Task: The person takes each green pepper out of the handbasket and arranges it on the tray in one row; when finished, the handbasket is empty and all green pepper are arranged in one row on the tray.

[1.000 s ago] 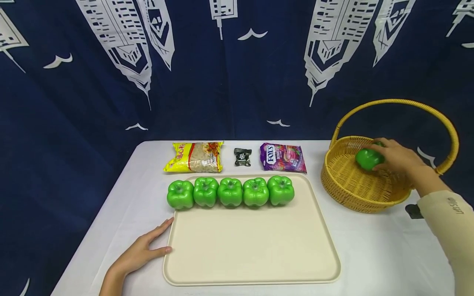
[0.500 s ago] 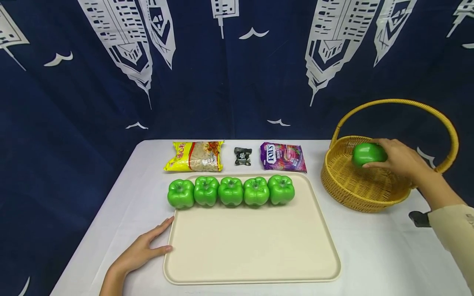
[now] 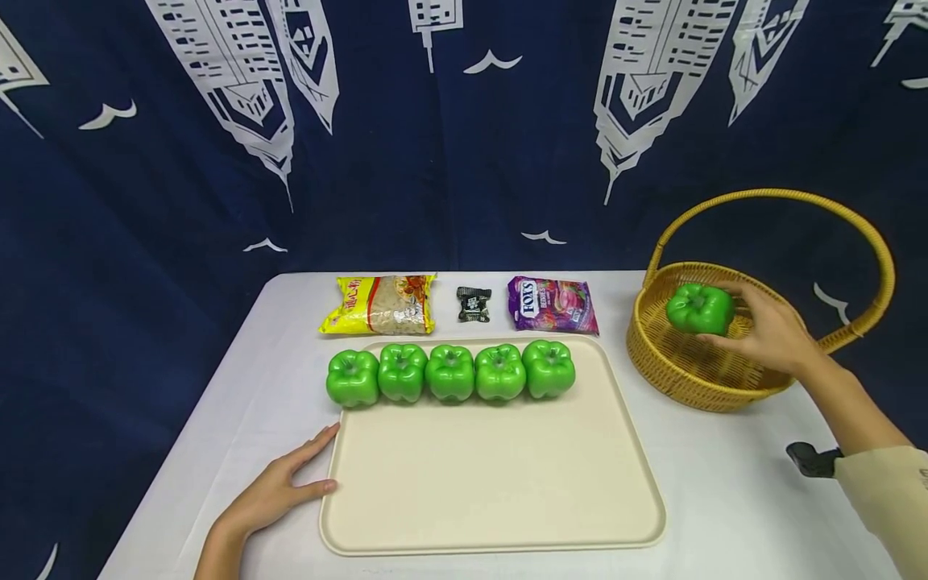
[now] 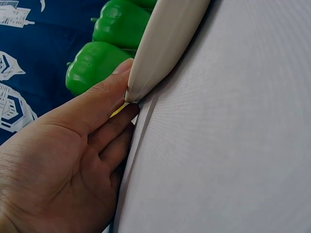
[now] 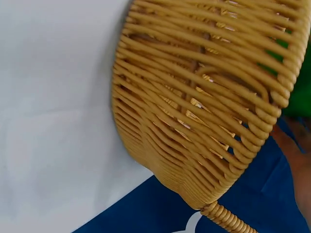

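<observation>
My right hand (image 3: 772, 326) grips a green bell pepper (image 3: 700, 309) by its right side, over the yellow wicker basket (image 3: 674, 385). In the right wrist view the basket wall (image 5: 194, 97) hides most of that hand and pepper. My left hand (image 3: 271, 495) lies at the left edge of the cream tray (image 3: 493, 483), thumb and fingers straight and spread. The left wrist view has its thumb against the tray rim (image 4: 160, 48). Several more green bell peppers (image 3: 451, 374) stand in a row along the tray's far side, the leftmost overlapping its corner.
Behind the tray lie a yellow food packet (image 3: 380, 305), a small black wrapped piece (image 3: 474, 304) and a purple Fox's candy bag (image 3: 554, 304). The basket's tall handle (image 3: 776, 193) arches over it. A dark blue printed cloth (image 3: 435, 177) hangs behind the white table (image 3: 747, 499).
My right hand has lifted the bell pepper from inside the basket and shifted it left, turning it stem toward the camera. My left hand stays at the tray edge.
</observation>
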Demonstrator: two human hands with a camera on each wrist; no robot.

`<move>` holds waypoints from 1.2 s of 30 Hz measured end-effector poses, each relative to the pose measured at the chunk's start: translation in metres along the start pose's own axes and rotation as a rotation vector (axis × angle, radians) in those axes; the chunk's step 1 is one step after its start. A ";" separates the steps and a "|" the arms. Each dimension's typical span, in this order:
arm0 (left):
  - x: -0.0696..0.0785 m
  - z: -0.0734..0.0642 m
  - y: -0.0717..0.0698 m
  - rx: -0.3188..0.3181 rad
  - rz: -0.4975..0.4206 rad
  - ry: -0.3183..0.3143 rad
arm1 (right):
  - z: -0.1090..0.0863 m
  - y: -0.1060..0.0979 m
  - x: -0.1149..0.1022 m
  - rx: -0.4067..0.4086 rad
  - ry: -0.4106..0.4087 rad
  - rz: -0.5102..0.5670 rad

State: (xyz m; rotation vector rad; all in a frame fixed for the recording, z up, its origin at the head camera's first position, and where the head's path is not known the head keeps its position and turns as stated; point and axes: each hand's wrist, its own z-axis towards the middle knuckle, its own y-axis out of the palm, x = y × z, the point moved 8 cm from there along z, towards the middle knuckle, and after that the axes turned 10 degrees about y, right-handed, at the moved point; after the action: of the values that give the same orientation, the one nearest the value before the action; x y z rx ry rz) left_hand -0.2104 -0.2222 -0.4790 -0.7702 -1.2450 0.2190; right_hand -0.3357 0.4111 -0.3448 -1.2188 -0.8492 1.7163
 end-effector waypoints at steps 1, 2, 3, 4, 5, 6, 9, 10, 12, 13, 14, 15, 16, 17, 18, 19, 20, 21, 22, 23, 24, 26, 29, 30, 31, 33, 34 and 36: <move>0.000 0.000 0.000 -0.001 0.005 -0.002 | -0.002 0.000 0.000 -0.002 0.011 0.025; -0.001 0.000 0.000 -0.001 0.010 -0.004 | -0.003 0.000 -0.001 0.002 0.015 0.043; -0.001 0.000 0.000 -0.001 0.015 -0.005 | -0.005 0.000 -0.002 0.003 0.022 0.063; -0.001 0.000 0.000 -0.002 0.018 -0.005 | -0.007 -0.001 -0.003 0.009 0.026 0.074; -0.001 0.000 0.000 -0.002 0.019 -0.004 | -0.009 -0.002 -0.005 0.019 0.022 0.082; -0.001 0.000 0.000 -0.001 0.020 -0.003 | -0.011 -0.002 -0.007 0.023 0.022 0.104; -0.001 0.000 0.000 0.003 0.012 0.003 | -0.016 -0.002 -0.016 0.032 0.009 0.186; 0.000 0.000 0.000 0.004 0.008 0.005 | -0.017 -0.001 -0.020 0.037 0.000 0.209; -0.001 0.000 0.000 0.005 0.003 0.007 | -0.019 0.000 -0.027 0.035 -0.019 0.252; -0.001 0.000 0.000 0.005 -0.001 0.006 | -0.020 0.001 -0.031 0.037 -0.031 0.257; -0.001 0.001 0.000 0.004 0.000 0.006 | -0.021 0.002 -0.035 0.038 -0.041 0.255; -0.002 0.001 0.001 0.003 0.002 0.005 | -0.022 0.003 -0.039 0.036 -0.047 0.253; -0.002 0.001 0.001 0.002 0.001 0.002 | -0.024 0.004 -0.043 0.036 -0.053 0.247; -0.003 0.001 0.001 0.001 0.001 0.000 | -0.025 0.005 -0.047 0.025 -0.051 0.247; -0.003 0.001 0.001 0.000 0.001 -0.002 | -0.026 0.007 -0.051 0.012 -0.050 0.254; -0.003 0.001 0.001 0.000 0.004 -0.004 | -0.027 0.009 -0.055 -0.004 -0.048 0.263; -0.003 0.001 0.001 0.000 0.004 -0.004 | -0.028 0.011 -0.059 -0.020 -0.045 0.269; -0.003 0.001 0.001 0.000 0.004 -0.003 | -0.028 0.014 -0.063 -0.039 -0.044 0.280; -0.003 0.001 0.001 0.001 0.002 -0.002 | -0.028 0.016 -0.068 -0.055 -0.044 0.279; -0.002 0.001 0.001 0.002 0.000 0.001 | -0.028 0.019 -0.072 -0.071 -0.045 0.280; -0.002 0.001 0.001 0.003 -0.001 0.003 | -0.028 0.021 -0.076 -0.079 -0.054 0.273; -0.001 0.001 0.000 0.005 -0.008 0.008 | -0.029 0.027 -0.084 -0.093 -0.066 0.257; -0.001 0.001 0.000 0.006 -0.016 0.007 | -0.029 0.036 -0.092 -0.116 -0.088 0.242; -0.001 0.001 0.000 0.005 -0.017 0.004 | -0.029 0.040 -0.093 -0.125 -0.098 0.237; -0.001 0.001 0.000 0.005 -0.019 0.002 | -0.029 0.044 -0.096 -0.135 -0.110 0.226; -0.002 0.001 0.001 0.001 -0.021 -0.005 | -0.030 0.052 -0.100 -0.152 -0.141 0.194; -0.002 0.001 0.001 -0.001 -0.019 -0.008 | -0.030 0.056 -0.102 -0.164 -0.159 0.183; -0.003 0.001 0.001 -0.003 -0.013 -0.013 | -0.030 0.063 -0.106 -0.189 -0.184 0.152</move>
State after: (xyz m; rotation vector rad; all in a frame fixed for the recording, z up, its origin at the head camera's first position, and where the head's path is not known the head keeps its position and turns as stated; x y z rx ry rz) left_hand -0.2117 -0.2228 -0.4817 -0.7637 -1.2624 0.2117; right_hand -0.3048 0.2906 -0.3689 -1.2910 -1.0723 1.9283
